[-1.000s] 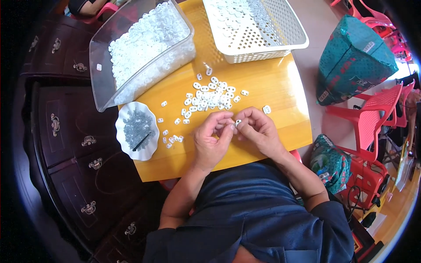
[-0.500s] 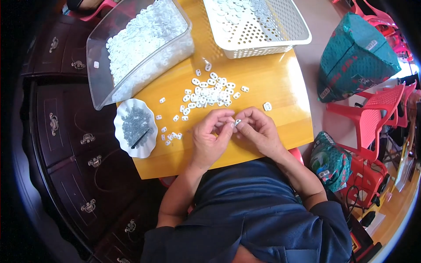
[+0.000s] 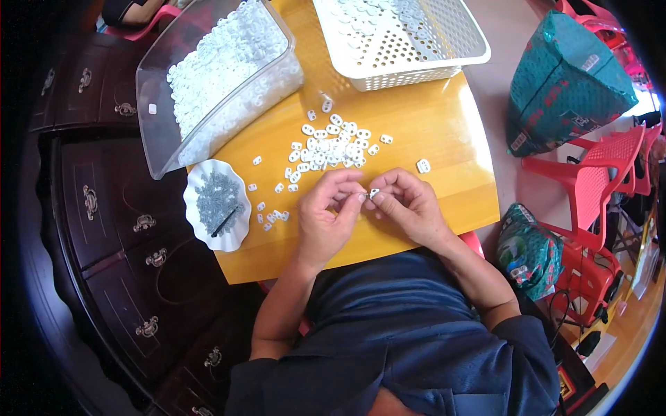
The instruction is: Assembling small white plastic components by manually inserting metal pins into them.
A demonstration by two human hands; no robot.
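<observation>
Differs from half a second ago in a slightly wider gap between left hand point(image 3: 321, 218) and right hand point(image 3: 411, 209), with a thin sliver point(image 3: 365, 194) clearer at the left fingertips. Probably means work on one piece, unfinished. Pinches that white piece point(image 3: 374, 193) between right thumb and forefinger, above the table point(image 3: 444, 125) toward its six o'clock edge. Presses left thumb to forefinger, seemingly on the sliver; too small to tell any contact between sliver and piece. Looks small and rounded, partly covered by fingertips, with a dark spot showing. Resembles the loose pieces point(image 3: 336, 147) at eleven o'clock from the hands, oblong with paired dark holes. At nine o'clock, a scalloped dish point(image 3: 232, 241) of grey bits point(image 3: 215, 191); at ten, a heaped tub point(image 3: 246, 107); at twelve, a basket point(image 3: 406, 78).
</observation>
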